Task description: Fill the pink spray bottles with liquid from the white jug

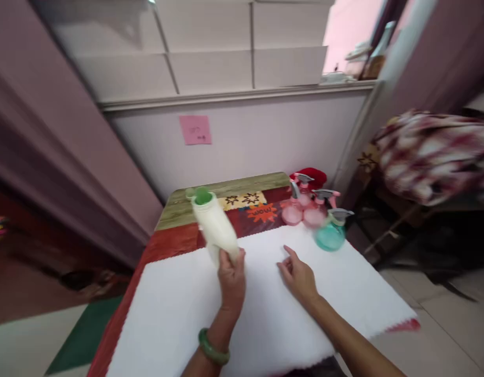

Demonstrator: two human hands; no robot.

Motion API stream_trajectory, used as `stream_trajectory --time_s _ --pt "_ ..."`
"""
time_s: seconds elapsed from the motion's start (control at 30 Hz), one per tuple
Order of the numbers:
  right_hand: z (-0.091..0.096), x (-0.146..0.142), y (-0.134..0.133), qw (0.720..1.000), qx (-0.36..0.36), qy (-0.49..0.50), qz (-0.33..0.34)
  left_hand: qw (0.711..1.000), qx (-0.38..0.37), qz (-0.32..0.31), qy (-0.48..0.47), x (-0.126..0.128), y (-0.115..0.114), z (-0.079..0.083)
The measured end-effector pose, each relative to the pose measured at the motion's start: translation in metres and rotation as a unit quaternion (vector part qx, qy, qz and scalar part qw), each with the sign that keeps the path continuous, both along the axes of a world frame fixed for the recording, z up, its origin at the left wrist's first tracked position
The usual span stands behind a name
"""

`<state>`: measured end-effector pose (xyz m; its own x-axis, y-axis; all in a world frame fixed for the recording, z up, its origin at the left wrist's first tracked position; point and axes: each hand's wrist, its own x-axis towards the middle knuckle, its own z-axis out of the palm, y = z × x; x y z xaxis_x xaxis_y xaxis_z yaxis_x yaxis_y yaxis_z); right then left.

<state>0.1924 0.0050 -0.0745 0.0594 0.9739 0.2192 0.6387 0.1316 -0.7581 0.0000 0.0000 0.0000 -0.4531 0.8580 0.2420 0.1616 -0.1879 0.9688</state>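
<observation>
White bottle (215, 226) with a green cap (203, 196), held tilted above the white cloth (179, 309).

The left hand (231, 277), with a green bangle (213, 348) at its wrist, has its fingers wrapped round the bottle's base. The right hand (299, 277) rests on the cloth, fingers loosely bent and holding nothing. Two pink spray bottles (304, 209) and a teal spray bottle (331, 233) stand at the table's far right.

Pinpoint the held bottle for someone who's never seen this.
Over the table's white cloth, the left hand holds a bottle tilted away. Unlike the pink and teal spray bottles at the far right, it is creamy white with a green cap and no trigger.
</observation>
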Motion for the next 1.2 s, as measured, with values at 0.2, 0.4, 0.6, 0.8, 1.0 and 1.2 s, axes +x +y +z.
stream_trajectory --time_s 0.2,0.4,0.6,0.8,1.0,1.2 --pt "0.014 0.051 0.003 0.964 0.143 0.130 -0.182 1.000 -0.001 0.005 -0.008 -0.002 0.018 0.002" --pt "0.018 0.117 0.037 0.923 0.157 0.124 -0.329 0.999 0.001 -0.042 0.016 0.023 0.020 -0.001" --pt "0.003 0.122 0.060 0.942 -0.003 0.109 -0.319 0.996 0.002 -0.073 0.058 0.036 0.016 -0.017" --pt "0.002 0.121 0.058 0.927 -0.054 0.068 -0.364 0.993 -0.007 -0.060 0.106 0.026 -0.008 -0.018" --pt "0.034 0.103 0.017 0.954 -0.001 0.054 -0.294 0.992 -0.020 -0.020 0.122 -0.009 -0.048 -0.003" --pt "0.080 0.065 -0.022 0.985 0.031 0.098 -0.139 0.985 0.031 -0.019 0.169 -0.085 -0.001 0.046"
